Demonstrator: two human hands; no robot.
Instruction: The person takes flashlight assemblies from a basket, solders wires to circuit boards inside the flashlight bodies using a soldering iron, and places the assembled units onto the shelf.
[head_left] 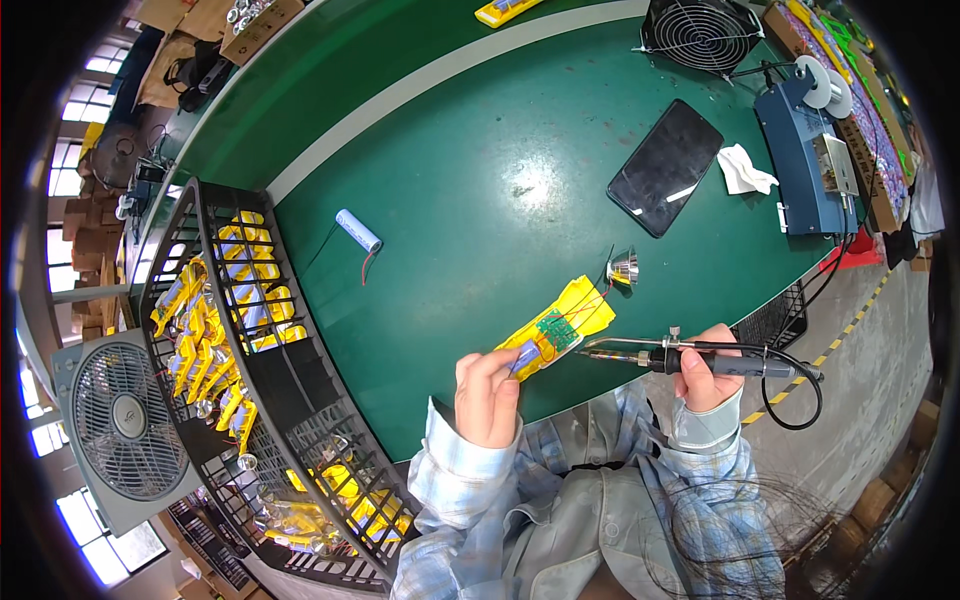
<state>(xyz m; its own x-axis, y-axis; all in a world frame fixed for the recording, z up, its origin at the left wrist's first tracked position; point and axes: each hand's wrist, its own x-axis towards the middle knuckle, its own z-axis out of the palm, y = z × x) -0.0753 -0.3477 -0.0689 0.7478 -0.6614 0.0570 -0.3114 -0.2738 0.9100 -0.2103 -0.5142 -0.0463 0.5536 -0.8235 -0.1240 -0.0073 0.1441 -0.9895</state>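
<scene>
My left hand (pixel 487 398) grips the near end of a yellow flashlight housing (pixel 590 306), its fingers closed by a blue battery cell (pixel 525 357) inside. A small green circuit board (pixel 556 330) sits in the housing, with thin wires running to a silver reflector cup (pixel 623 267) beside its far end. My right hand (pixel 710 368) is closed around a soldering iron (pixel 730 364) with a metal feed tube along its top. The iron's tip points left, close to the circuit board; whether it touches cannot be made out.
A loose blue cell (pixel 358 231) with wires lies at the left. Black crates (pixel 330 385) of yellow housings stand left of the green table (pixel 450 200). Toward the right are a phone (pixel 665 168), crumpled tissue (pixel 745 170), a blue solder-feeding unit (pixel 800 160) and a black fan (pixel 702 38).
</scene>
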